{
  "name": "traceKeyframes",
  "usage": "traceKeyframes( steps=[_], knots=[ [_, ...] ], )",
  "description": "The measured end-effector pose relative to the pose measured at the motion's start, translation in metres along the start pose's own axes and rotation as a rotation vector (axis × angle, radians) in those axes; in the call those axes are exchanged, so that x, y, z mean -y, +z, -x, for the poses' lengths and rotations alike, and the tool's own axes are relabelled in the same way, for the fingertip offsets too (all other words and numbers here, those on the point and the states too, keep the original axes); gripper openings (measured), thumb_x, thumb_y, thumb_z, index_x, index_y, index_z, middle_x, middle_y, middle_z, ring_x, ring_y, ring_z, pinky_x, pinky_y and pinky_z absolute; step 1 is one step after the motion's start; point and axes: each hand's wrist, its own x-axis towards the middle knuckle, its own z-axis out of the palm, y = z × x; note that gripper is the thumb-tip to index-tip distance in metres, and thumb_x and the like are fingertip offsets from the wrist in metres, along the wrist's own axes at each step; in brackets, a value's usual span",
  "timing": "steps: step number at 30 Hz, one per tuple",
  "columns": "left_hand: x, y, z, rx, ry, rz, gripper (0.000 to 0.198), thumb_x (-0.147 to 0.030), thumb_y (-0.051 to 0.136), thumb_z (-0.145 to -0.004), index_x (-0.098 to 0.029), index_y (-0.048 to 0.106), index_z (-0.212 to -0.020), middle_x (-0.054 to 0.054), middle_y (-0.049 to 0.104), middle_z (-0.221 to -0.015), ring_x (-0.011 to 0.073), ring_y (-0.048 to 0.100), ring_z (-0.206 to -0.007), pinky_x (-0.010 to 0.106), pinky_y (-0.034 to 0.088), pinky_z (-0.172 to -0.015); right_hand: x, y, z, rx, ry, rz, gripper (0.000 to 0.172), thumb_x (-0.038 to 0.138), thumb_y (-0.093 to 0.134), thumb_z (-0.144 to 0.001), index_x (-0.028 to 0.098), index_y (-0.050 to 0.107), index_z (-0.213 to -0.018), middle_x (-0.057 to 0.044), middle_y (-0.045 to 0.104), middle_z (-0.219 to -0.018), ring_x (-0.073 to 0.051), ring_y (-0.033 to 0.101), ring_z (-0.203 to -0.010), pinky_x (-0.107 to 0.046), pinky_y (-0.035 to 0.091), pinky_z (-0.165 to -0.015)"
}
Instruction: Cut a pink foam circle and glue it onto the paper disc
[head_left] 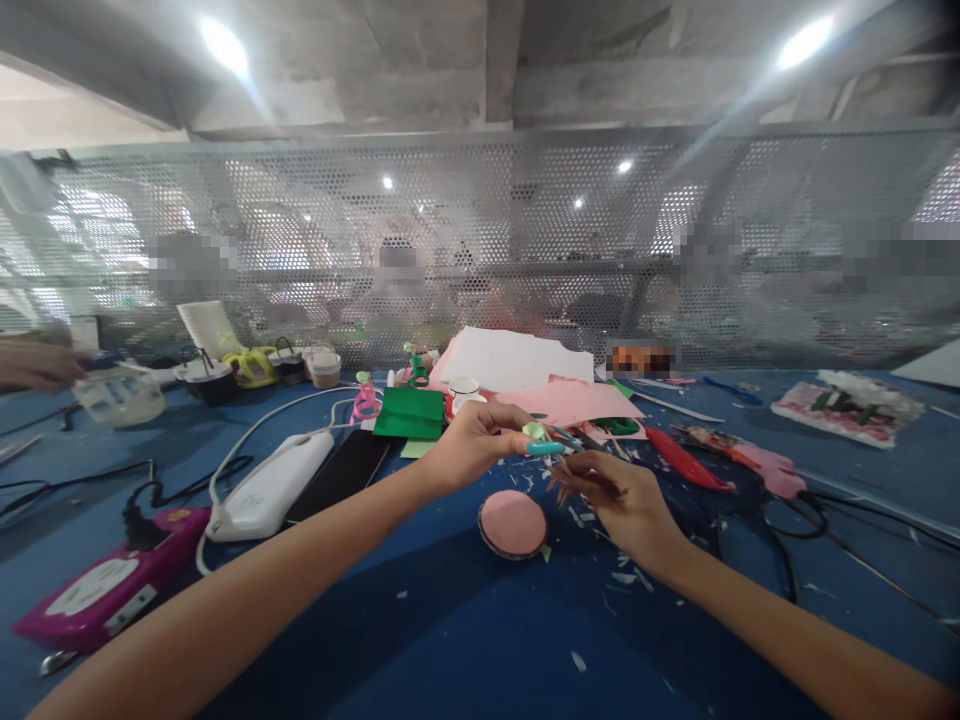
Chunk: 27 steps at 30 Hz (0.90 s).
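My left hand is raised over the middle of the table, thumb and forefinger pinched together with long teal nails. A small light green piece sits between those fingers. My right hand is closed close beside the left fingertips; what it holds is dark, thin and too blurred to name. Just below the hands, a round pink disc with a dark rim lies on the blue table. Pale cut scraps are scattered around it, mostly on the right.
White and pink sheets are stacked behind my hands. To the left are a green block, a black phone, a white power bank and a magenta power strip. A red-handled tool and cables lie right. Another person's hand shows far left.
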Motion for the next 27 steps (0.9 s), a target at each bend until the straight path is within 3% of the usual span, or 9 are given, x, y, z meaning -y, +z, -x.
traceKeyframes(
  steps=[11, 15, 20, 23, 27],
  knots=[
    [0.001, -0.002, -0.001, 0.005, -0.019, -0.004, 0.035, -0.043, 0.075, -0.063, -0.013, 0.071, -0.080, 0.008, 0.072, -0.081, 0.0187, 0.065, -0.078, 0.034, 0.050, -0.077, -0.002, -0.001, -0.001, 0.004, -0.002, 0.033, 0.013, 0.033, 0.054, -0.085, 0.022, 0.061, -0.084, -0.003, 0.065, -0.074, -0.018, 0.064, -0.065, -0.029, 0.050, -0.063],
    [-0.001, 0.000, -0.002, 0.033, -0.006, -0.045, 0.037, -0.036, 0.069, -0.072, -0.015, 0.065, -0.103, 0.011, 0.069, -0.099, 0.0209, 0.064, -0.092, 0.035, 0.050, -0.082, 0.014, 0.005, -0.003, 0.041, 0.118, -0.068, 0.016, 0.037, 0.057, -0.083, 0.021, 0.060, -0.079, -0.001, 0.063, -0.067, -0.016, 0.062, -0.061, -0.027, 0.049, -0.061],
    [-0.002, 0.001, -0.004, -0.156, 0.256, -0.331, 0.077, -0.027, 0.078, -0.063, -0.020, 0.042, -0.130, 0.015, 0.054, -0.127, 0.0262, 0.052, -0.116, 0.045, 0.041, -0.098, 0.030, 0.015, -0.002, 0.067, 0.236, -0.272, 0.026, 0.045, 0.059, -0.080, 0.019, 0.059, -0.079, -0.001, 0.063, -0.068, -0.014, 0.060, -0.056, -0.026, 0.047, -0.053],
    [-0.003, -0.001, -0.003, -0.240, 0.394, -0.518, 0.072, -0.024, 0.075, -0.067, -0.022, 0.042, -0.131, 0.012, 0.056, -0.127, 0.0265, 0.050, -0.118, 0.049, 0.038, -0.102, 0.033, 0.016, -0.002, 0.088, 0.262, -0.307, 0.028, 0.046, 0.060, -0.079, 0.018, 0.060, -0.081, -0.002, 0.065, -0.069, -0.014, 0.059, -0.055, -0.026, 0.047, -0.051],
    [-0.006, -0.001, 0.000, -0.241, 0.484, -0.683, 0.058, -0.021, 0.070, -0.073, -0.024, 0.048, -0.126, 0.009, 0.063, -0.116, 0.0258, 0.054, -0.114, 0.049, 0.040, -0.100, 0.032, 0.017, 0.000, 0.094, 0.299, -0.331, 0.031, 0.049, 0.062, -0.076, 0.018, 0.061, -0.080, -0.002, 0.064, -0.067, -0.014, 0.059, -0.054, -0.026, 0.049, -0.051]
  ],
)
